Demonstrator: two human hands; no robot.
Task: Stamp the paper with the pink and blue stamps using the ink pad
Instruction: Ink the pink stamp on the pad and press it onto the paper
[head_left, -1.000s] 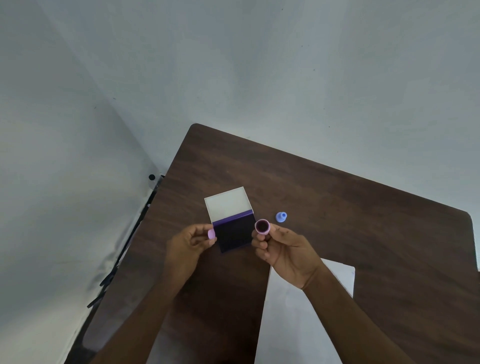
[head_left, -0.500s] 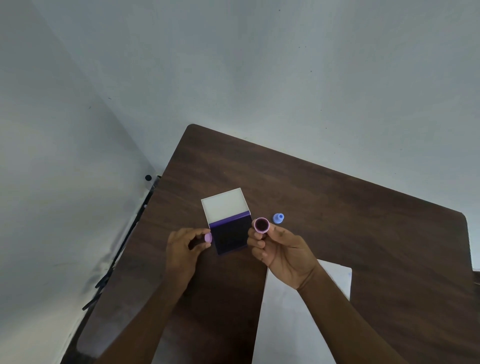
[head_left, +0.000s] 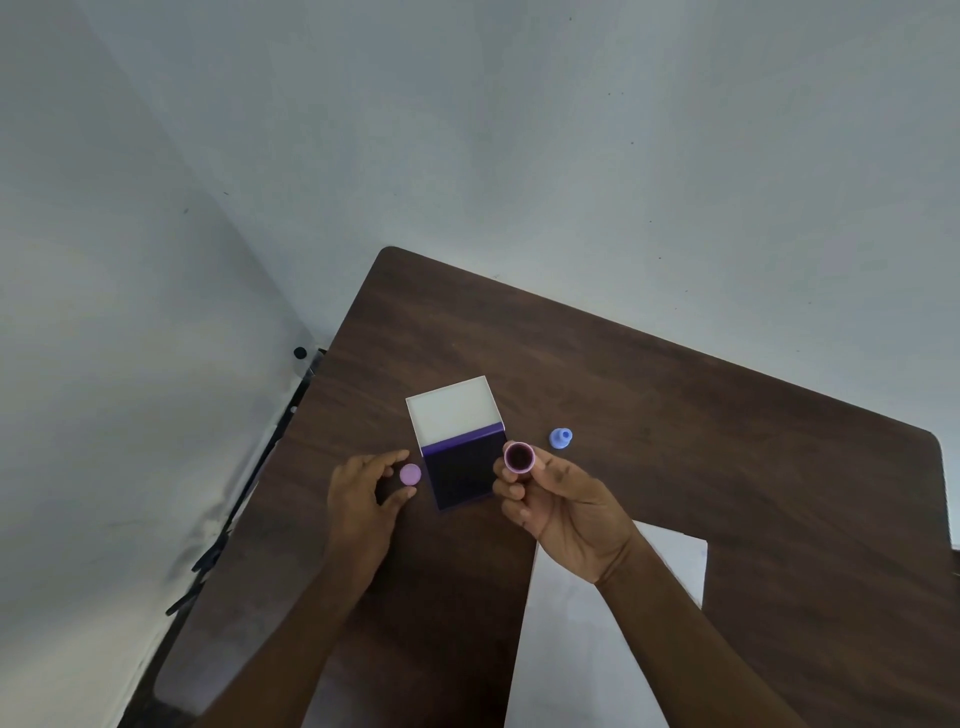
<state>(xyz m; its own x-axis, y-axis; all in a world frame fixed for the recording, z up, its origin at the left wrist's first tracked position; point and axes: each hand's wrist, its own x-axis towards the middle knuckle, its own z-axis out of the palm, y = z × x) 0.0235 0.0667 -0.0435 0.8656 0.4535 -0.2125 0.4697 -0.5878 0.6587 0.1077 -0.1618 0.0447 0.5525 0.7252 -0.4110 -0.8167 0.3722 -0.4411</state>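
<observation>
Your right hand (head_left: 563, 506) pinches the pink stamp (head_left: 519, 457) between thumb and fingertips, its dark inked face turned up toward the camera, just beside the open ink pad (head_left: 460, 465) on the dark wooden tabletop (head_left: 675, 415). Your left hand (head_left: 363, 499) curls loosely around a small pink cap (head_left: 410, 474) by the pad's other side; whether it grips the cap cannot be told. The blue stamp (head_left: 561, 438) stands near the pad, and the white paper (head_left: 582, 623) lies beneath your right forearm.
</observation>
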